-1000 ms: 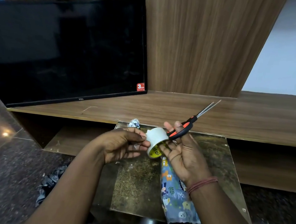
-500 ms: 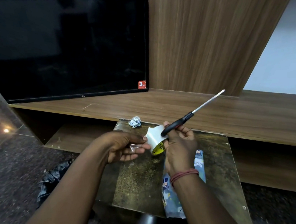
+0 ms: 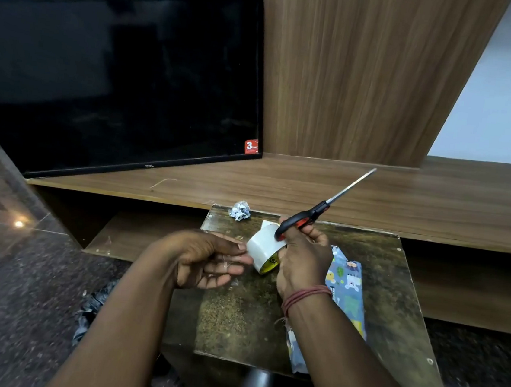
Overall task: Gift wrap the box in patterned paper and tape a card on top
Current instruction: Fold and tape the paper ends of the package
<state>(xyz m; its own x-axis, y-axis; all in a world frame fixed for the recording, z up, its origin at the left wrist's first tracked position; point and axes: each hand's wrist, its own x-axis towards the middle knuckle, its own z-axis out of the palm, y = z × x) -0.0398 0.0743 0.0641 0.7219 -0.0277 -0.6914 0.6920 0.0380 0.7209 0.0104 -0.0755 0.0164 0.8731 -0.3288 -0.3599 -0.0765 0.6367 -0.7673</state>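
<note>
Left hand (image 3: 206, 260): fingers pinch the tape's loose end, beside the tape roll (image 3: 263, 251).
Right hand (image 3: 303, 255): fingers curl around roll and closed scissors (image 3: 322, 208).
Advice: pull the strip taut, then cut near the roll.

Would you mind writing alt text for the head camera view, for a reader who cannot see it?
A person's right hand holds a tape roll and closed scissors above a small worn table, while the left hand pinches at the roll's edge. A parcel in patterned paper lies under the right wrist; a dark television leans behind.
</note>
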